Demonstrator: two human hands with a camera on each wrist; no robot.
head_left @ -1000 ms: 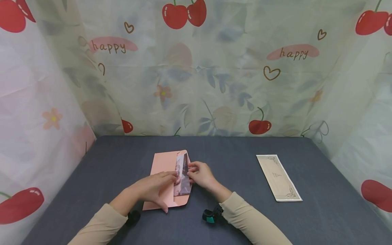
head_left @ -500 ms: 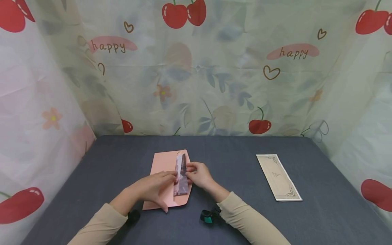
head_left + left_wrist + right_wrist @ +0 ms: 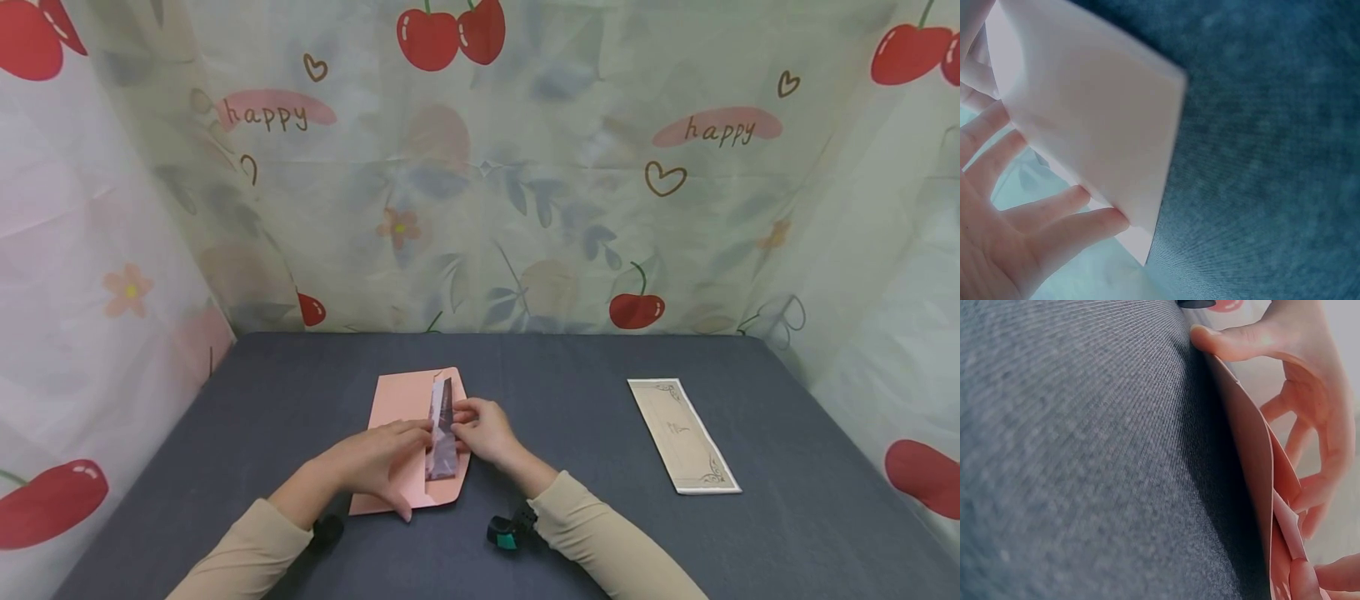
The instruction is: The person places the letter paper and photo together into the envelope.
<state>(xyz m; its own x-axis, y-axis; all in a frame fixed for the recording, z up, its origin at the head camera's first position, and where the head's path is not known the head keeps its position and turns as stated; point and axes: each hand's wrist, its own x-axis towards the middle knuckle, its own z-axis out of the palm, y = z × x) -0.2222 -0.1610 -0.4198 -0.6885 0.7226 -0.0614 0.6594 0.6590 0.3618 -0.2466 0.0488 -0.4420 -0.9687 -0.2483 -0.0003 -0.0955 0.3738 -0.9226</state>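
While both of my hands meet over the pink envelope [image 3: 401, 433], the thing that matters is the dark printed strip [image 3: 442, 433] at its right edge, because this strip lies directly between my two hands. Its long axis runs away from me, almost parallel to the long side of the envelope, and its far end stands a little past my fingers. The envelope itself lies flat on the grey table [image 3: 570, 400], just in front of me, under my left palm.

My right hand [image 3: 480, 429] is the nearer one to the strip. Its fingers are curled and pinch the strip from the right side, close to its middle; how tightly, I cannot tell. In the right wrist view I see the envelope's edge lifted a little from the table, with my fingertips [image 3: 1307, 578] at it.

My left hand [image 3: 375, 462] lies on the envelope with the fingers almost straight. The fingertips reach to the left edge of the strip, and the thumb rests near the envelope's near edge. It grips nothing; it only presses the paper down. The left wrist view shows my straight fingers [image 3: 1054, 219] against the pale paper.

Well apart to the right of my right hand lies a cream card [image 3: 682, 436] with dark ornaments, its long axis also pointing away from me.
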